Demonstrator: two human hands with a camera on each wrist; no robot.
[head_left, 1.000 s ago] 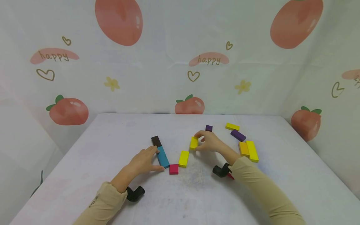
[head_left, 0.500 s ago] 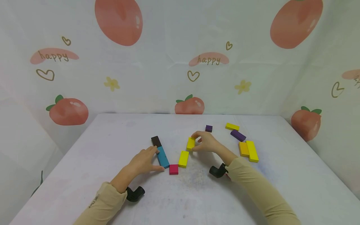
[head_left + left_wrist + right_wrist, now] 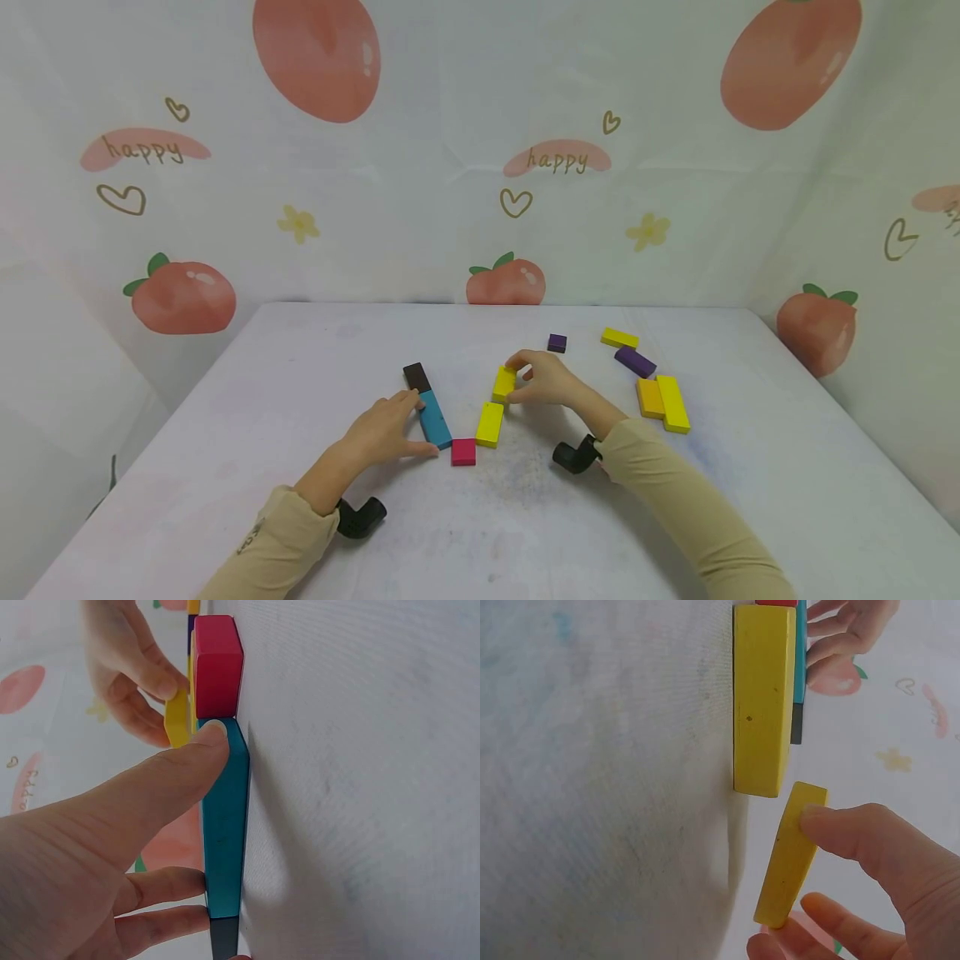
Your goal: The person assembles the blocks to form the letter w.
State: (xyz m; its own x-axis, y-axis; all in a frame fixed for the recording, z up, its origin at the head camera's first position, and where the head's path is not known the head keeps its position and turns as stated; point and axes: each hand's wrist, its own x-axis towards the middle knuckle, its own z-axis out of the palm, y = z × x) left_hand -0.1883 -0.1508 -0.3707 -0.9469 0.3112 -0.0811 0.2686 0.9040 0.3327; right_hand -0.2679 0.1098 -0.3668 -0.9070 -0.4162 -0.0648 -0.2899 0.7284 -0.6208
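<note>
Now pinching the held yellow block [image 3: 503,383] with the right hand [image 3: 547,381] from its 3 o'clock, off the table [image 3: 322,350], long axis roughly 1-to-7, just apart from the lying yellow block's [image 3: 490,425] 1 o'clock end; meanwhile touching the blue block [image 3: 435,419] with the spread left hand [image 3: 382,429], farther away between 8 and 9.

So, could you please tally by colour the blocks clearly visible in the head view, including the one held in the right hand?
Yellow blocks: 4
Purple blocks: 2
Orange block: 1
Blue block: 1
Black block: 1
Red block: 1
Total: 10
</note>
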